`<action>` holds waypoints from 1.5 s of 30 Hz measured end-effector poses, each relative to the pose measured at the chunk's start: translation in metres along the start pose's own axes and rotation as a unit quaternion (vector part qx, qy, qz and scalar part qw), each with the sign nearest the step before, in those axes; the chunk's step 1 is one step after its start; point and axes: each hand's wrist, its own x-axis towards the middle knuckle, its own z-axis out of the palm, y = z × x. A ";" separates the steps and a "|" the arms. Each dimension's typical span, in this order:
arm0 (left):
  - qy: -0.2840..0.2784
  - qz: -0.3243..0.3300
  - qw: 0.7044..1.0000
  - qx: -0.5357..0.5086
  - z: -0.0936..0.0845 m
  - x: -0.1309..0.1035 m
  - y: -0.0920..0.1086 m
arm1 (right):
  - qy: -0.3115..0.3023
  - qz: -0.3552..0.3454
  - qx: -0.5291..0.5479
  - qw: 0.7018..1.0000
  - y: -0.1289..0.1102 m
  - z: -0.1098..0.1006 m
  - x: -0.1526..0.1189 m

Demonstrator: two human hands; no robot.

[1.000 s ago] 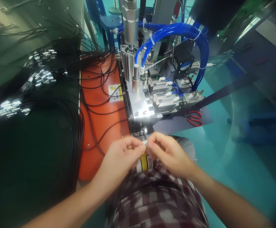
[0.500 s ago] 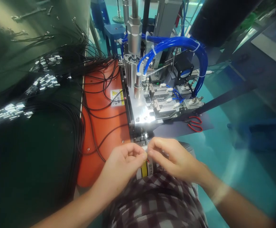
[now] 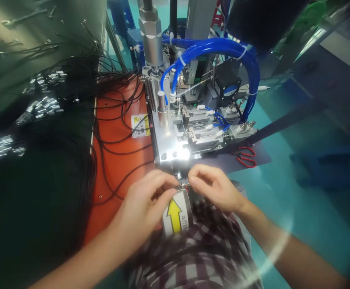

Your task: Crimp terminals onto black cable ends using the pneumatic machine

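Both my hands are up in front of the pneumatic press fixture (image 3: 175, 132), fingertips nearly meeting at its near edge. A short red strand (image 3: 187, 188) sits in the gap between them, right by my right fingertips and just past the far end of the yellow arrow label (image 3: 176, 216); too small to say what it's attached to. Left hand (image 3: 146, 196): thumb and index curled towards each other with a slight gap, can't tell if they've got hold of anything. Right hand (image 3: 217, 186): thumb and index bent in close, other fingers curled; can't tell if it's pinching the strand or just beside it. Arrow points away from me, towards the fixture; my checkered shirt (image 3: 205, 261) is at the label's near end. Orange base plate (image 3: 117, 160) on the left, loose black cables (image 3: 123, 152) looping over it, one crossing the warning sticker (image 3: 141, 125). Cable bundles with silvery ends (image 3: 44, 110) further left. Blue air hoses (image 3: 251, 76) arch over the fixture. Red-handled pliers (image 3: 246, 156) lie on the dark mat (image 3: 261, 154) to the right, well apart from my right hand.
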 end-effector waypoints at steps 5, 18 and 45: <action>0.021 0.159 0.974 0.157 0.003 0.006 -0.016 | 0.045 0.020 0.029 0.998 0.016 0.002 0.006; 0.054 0.208 0.935 0.283 0.005 0.006 -0.040 | 0.090 0.022 0.036 0.995 0.030 0.018 0.013; 0.056 0.221 0.908 0.353 0.009 0.004 -0.039 | 0.104 0.023 -0.023 0.994 0.033 0.020 0.009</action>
